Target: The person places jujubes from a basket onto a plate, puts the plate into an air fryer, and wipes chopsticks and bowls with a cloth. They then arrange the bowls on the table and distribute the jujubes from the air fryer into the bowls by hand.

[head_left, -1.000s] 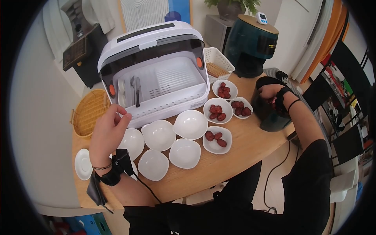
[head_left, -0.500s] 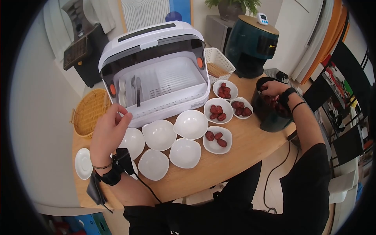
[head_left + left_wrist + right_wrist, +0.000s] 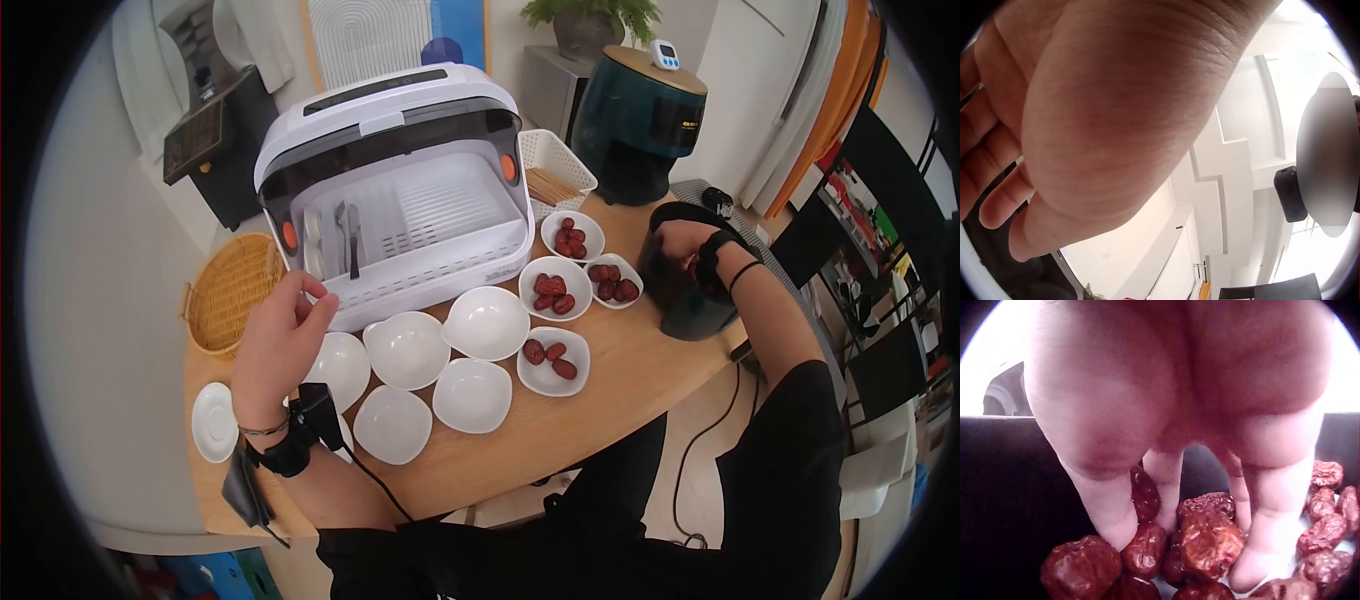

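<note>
My right hand [image 3: 688,240] reaches into a dark green container [image 3: 690,318] at the table's right end. In the right wrist view its fingers point down among red dates [image 3: 1080,567], spread around a few and touching them. My left hand [image 3: 282,340] hangs loosely bent and holds nothing, near the front left corner of a white rack box [image 3: 420,290]; the left wrist view shows its palm [image 3: 1104,125]. Several dates lie in each of three white bowls [image 3: 555,312], and three lie in a squarish bowl [image 3: 553,384]. Several other white bowls [image 3: 472,396] are bare.
Behind the bowls, the rack box has a raised dark lid and cutlery inside. A white basket [image 3: 565,160] with sticks and a green appliance [image 3: 640,120] stand at the back right. At left are a woven tray [image 3: 225,300] and a white saucer [image 3: 214,422].
Half a second ago my right hand was slightly higher and further right over the dates; now it is lower in the container. My left hand keeps its pose. The head view has tilted slightly.
</note>
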Demonstrator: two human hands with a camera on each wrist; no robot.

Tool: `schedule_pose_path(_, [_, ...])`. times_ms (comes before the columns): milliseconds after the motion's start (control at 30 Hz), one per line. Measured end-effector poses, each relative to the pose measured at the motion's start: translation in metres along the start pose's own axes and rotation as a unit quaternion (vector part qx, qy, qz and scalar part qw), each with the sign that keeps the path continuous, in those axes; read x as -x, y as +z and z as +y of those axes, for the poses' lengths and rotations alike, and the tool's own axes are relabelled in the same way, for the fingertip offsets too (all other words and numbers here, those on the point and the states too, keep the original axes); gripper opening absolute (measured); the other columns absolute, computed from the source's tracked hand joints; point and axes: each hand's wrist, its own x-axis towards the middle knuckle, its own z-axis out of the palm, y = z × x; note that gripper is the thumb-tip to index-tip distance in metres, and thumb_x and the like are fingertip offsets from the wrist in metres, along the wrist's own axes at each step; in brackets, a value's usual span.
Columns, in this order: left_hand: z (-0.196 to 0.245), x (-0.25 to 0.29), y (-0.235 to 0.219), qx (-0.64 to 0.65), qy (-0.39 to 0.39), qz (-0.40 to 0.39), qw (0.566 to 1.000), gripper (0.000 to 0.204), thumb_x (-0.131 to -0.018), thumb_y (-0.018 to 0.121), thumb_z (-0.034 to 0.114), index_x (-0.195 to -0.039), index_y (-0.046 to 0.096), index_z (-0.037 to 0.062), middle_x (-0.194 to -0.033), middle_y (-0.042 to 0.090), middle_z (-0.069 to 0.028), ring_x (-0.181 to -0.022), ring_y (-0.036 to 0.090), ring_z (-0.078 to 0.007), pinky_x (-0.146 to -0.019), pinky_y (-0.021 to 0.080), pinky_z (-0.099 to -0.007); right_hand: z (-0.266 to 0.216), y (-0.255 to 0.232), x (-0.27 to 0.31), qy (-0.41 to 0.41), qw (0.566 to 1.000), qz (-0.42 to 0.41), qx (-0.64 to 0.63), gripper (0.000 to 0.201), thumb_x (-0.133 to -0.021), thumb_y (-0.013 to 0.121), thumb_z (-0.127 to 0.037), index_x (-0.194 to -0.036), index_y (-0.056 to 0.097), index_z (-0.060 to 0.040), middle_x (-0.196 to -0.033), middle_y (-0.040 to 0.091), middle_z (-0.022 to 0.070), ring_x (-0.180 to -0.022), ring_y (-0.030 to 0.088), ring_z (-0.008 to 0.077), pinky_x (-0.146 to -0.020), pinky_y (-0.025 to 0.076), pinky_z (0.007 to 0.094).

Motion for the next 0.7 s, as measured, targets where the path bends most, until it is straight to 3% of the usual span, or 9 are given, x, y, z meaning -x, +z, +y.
schedule_pose_path(100, [-0.001,0.000,0.000,0.003,0.004,0.003,1.000,0.017,-0.089,0.065,0.017,-0.093,0.059,0.0011,-0.059,0.054,-0.0066,-0.053,0.047,-0.0165,-0.053,0.038,-0.0327,-0.008,-0.003,0.014,0.007,1.000,0.014,-0.002,0.036,-0.071,0.048,-0.002,-0.102,0.066,0.0043,-0.076,0.069,0.0185,-0.061,0.069,0.0264,-0.051,0.055,0.0362])
schedule_pose_path(200, [-0.001,0.001,-0.001,0.004,0.001,0.003,1.000,0.017,-0.089,0.065,0.017,-0.093,0.059,0.0012,-0.060,0.055,-0.0067,-0.054,0.048,-0.0164,-0.053,0.039,-0.0325,-0.007,-0.005,0.022,0.006,0.995,0.073,-0.069,0.029,-0.074,0.056,-0.009,-0.098,0.068,0.0014,-0.077,0.070,0.0158,-0.068,0.070,0.0257,-0.058,0.056,0.0362])
schedule_pose_path(267, [-0.001,0.000,-0.001,0.002,-0.002,0.002,1.000,0.017,-0.089,0.065,0.017,-0.093,0.059,0.0012,-0.061,0.055,-0.0067,-0.054,0.048,-0.0164,-0.053,0.039,-0.0323,0.015,-0.004,0.013,-0.076,0.983,0.149,-0.077,0.026,-0.075,0.066,-0.017,-0.095,0.069,-0.0007,-0.081,0.071,0.0133,-0.076,0.070,0.0248,-0.068,0.055,0.0360])
schedule_pose_path(300, [-0.003,-0.001,-0.001,-0.002,0.002,0.001,1.000,0.018,-0.089,0.065,0.017,-0.093,0.059,0.0012,-0.061,0.056,-0.0070,-0.054,0.049,-0.0162,-0.053,0.039,-0.0321,0.021,-0.010,0.011,-0.075,0.983,0.148,-0.077,0.026,-0.075,0.066,-0.017,-0.095,0.069,-0.0007,-0.081,0.071,0.0133,-0.076,0.070,0.0248,-0.068,0.055,0.0360])
schedule_pose_path(367, [-0.003,0.000,0.001,-0.006,0.004,-0.002,1.000,0.018,-0.089,0.065,0.017,-0.093,0.059,0.0012,-0.062,0.056,-0.0072,-0.055,0.050,-0.0160,-0.053,0.040,-0.0320,0.022,-0.025,0.020,-0.086,0.967,0.223,-0.086,0.035,-0.073,0.074,-0.028,-0.096,0.072,-0.0019,-0.086,0.072,0.0141,-0.080,0.069,0.0258,-0.075,0.054,0.0348])
schedule_pose_path(433, [-0.003,0.000,0.000,-0.004,0.008,-0.003,1.000,0.017,-0.090,0.065,0.017,-0.093,0.059,0.0015,-0.062,0.057,-0.0073,-0.055,0.051,-0.0157,-0.054,0.040,-0.0315,0.008,-0.031,0.039,-0.106,0.957,0.262,-0.069,0.033,-0.076,0.074,-0.028,-0.093,0.070,-0.0001,-0.082,0.071,0.0141,-0.075,0.067,0.0264,-0.074,0.054,0.0354])
schedule_pose_path(500, [-0.003,-0.001,0.001,-0.002,0.003,-0.003,1.000,0.017,-0.090,0.065,0.017,-0.093,0.059,0.0017,-0.062,0.057,-0.0071,-0.056,0.051,-0.0155,-0.054,0.040,-0.0314,-0.029,-0.028,0.070,-0.212,0.914,0.333,-0.093,0.025,-0.080,0.074,-0.022,-0.092,0.069,-0.0012,-0.078,0.068,0.0123,-0.079,0.066,0.0253,-0.075,0.053,0.0351])
schedule_pose_path(633, [-0.004,-0.002,0.004,0.008,-0.001,-0.005,1.000,0.017,-0.090,0.065,0.017,-0.093,0.059,0.0021,-0.062,0.057,-0.0065,-0.056,0.050,-0.0150,-0.054,0.040,-0.0312,-0.106,0.020,0.121,-0.374,0.892,0.231,-0.108,0.021,-0.082,0.076,-0.016,-0.098,0.068,-0.0042,-0.103,0.062,0.0118,-0.088,0.065,0.0255,-0.079,0.053,0.0347])
schedule_pose_path(700, [-0.002,-0.002,0.004,0.001,0.000,-0.009,1.000,0.017,-0.090,0.065,0.018,-0.094,0.059,0.0021,-0.062,0.057,-0.0062,-0.056,0.050,-0.0148,-0.054,0.040,-0.0311,-0.126,0.062,0.121,-0.436,0.861,0.250,-0.079,0.027,-0.080,0.076,-0.015,-0.104,0.067,-0.0067,-0.115,0.056,0.0147,-0.092,0.065,0.0272,-0.082,0.053,0.0355])
